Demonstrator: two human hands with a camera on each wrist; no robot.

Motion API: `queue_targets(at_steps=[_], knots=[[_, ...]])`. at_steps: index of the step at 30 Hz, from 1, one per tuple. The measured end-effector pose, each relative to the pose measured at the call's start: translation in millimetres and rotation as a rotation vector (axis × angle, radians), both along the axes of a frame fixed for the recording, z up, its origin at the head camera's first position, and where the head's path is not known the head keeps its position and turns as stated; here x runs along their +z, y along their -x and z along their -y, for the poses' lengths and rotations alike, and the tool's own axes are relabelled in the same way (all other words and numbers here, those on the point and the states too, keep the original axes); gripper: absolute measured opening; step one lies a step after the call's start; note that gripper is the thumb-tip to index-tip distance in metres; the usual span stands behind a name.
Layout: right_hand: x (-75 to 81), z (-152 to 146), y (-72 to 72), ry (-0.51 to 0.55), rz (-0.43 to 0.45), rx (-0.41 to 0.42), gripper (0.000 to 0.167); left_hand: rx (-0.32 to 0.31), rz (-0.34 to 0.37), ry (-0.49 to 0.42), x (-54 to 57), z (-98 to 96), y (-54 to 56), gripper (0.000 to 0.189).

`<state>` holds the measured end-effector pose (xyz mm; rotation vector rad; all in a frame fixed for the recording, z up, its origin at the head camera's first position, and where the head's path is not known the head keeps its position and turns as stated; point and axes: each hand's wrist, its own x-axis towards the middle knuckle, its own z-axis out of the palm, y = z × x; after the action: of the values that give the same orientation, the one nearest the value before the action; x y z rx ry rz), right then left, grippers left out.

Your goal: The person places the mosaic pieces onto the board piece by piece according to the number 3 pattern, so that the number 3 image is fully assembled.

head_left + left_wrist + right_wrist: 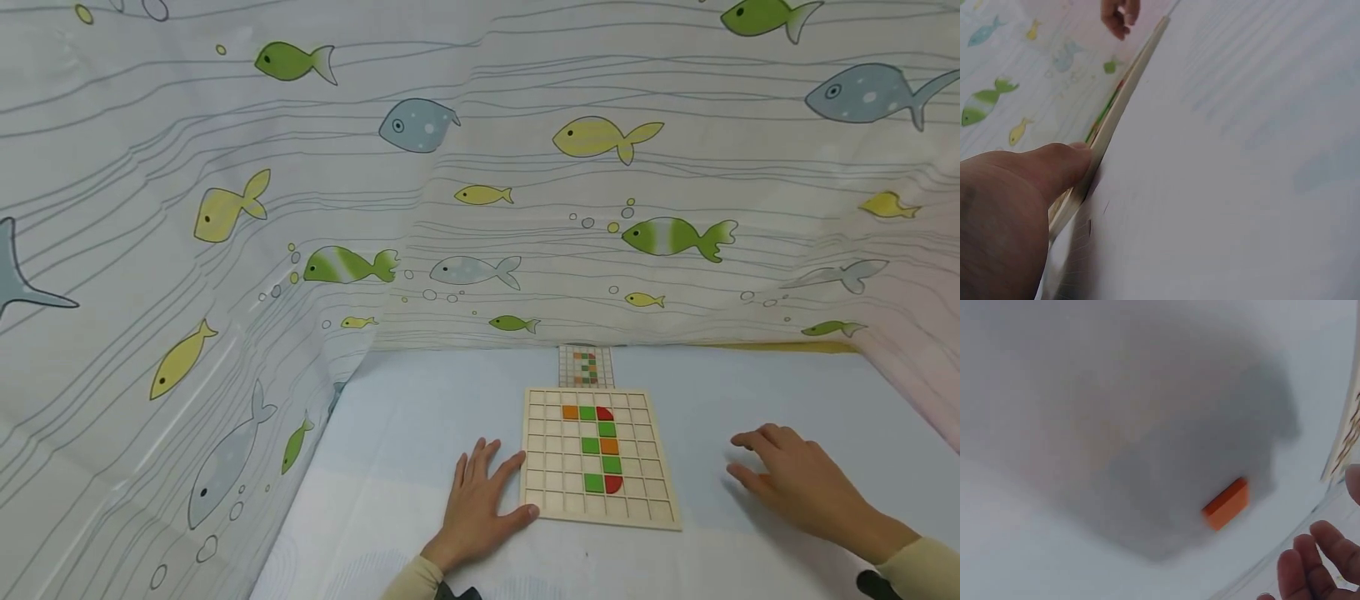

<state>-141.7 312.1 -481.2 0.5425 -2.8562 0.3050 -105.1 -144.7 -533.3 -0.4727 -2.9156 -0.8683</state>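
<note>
A square wooden grid board (555, 508) lies on the table, with green, orange and red pieces set in its cells in a shape like a 3. My left hand (480, 508) rests spread at the board's left side, its thumb touching the near left corner; the left wrist view shows the thumb (1063, 165) over the board's edge. Off to the right, my right hand (802, 479) hovers above the table, fingers loosely bent and holding nothing. In the right wrist view an orange block (1227, 505) lies in that hand's shadow; the hand hides it from the head view.
Behind the board stands a small card (566, 367) printed with a similar coloured grid pattern. A white curtain (525, 233) with printed fish rises at the back and left. The table (405, 433) has a pale cover.
</note>
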Motion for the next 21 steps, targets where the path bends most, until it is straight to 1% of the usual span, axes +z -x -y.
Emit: queue_targets(at_steps=[3,7,12,16,21], knots=[[-3.6,-15.8,-4.8,-0.029,0.011,-0.018,0.041,0.0,0.002,0.006,0.7,0.1,0.2,0.073],[-6.8,-32.6,-9.2,-0.058,0.048,-0.031,0.043,0.003,0.017,0.011,1.4,0.3,0.8,0.074],[-7.4,-45.1,-10.0,-0.088,0.119,-0.05,0.045,0.006,0.025,0.012,2.6,0.3,0.6,0.074],[-8.8,-50.1,-11.0,-0.095,0.194,-0.078,0.042,0.002,0.024,0.007,2.6,-0.1,0.4,0.074],[-12.5,-52.8,-11.3,-0.077,0.327,-0.121,0.04,0.005,0.039,0.008,1.7,-0.3,0.4,0.075]])
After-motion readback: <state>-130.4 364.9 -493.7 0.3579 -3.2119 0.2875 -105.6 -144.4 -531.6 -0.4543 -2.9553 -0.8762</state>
